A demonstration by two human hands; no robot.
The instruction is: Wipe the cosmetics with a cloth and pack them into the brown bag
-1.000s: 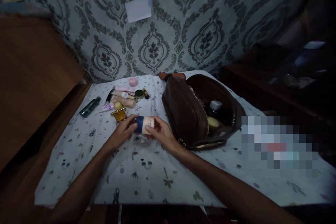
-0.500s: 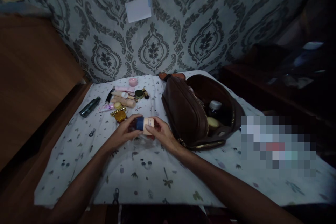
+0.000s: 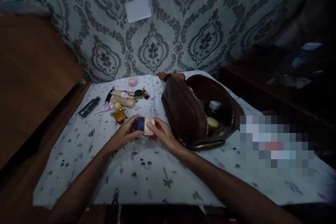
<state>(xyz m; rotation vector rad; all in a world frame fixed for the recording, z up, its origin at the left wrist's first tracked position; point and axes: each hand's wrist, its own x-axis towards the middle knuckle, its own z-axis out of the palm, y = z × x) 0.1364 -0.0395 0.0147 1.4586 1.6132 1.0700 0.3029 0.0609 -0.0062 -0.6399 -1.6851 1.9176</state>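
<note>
Between both hands, a small jar point(image 3: 149, 127) with a cream body and a dark blue lid lies on its side. My left hand point(image 3: 127, 132) grips the blue lid end, with fingers over the top and the thumb below. The cream end is in my right hand point(image 3: 164, 133), its thumb resting across the label. Just beyond my left hand sits an amber jar point(image 3: 120, 116) beside a gold tube point(image 3: 118, 111). To the right of my right hand stands an unzipped brown bag point(image 3: 181, 112), holding a white-capped dark bottle point(image 3: 214, 106) and a yellowish item point(image 3: 212, 122).
Several cosmetic tubes point(image 3: 123, 102), a pink jar point(image 3: 132, 82), a dark green round jar point(image 3: 139, 93) and a green bottle point(image 3: 89, 107) lie on the patterned cloth point(image 3: 147, 182). A wooden cabinet point(image 3: 34, 77) borders the left. A pixelated patch covers the right.
The jar has turned slightly in my hands, its label shifting and its right end dipping a little. Both hands stay in nearly the same place.
</note>
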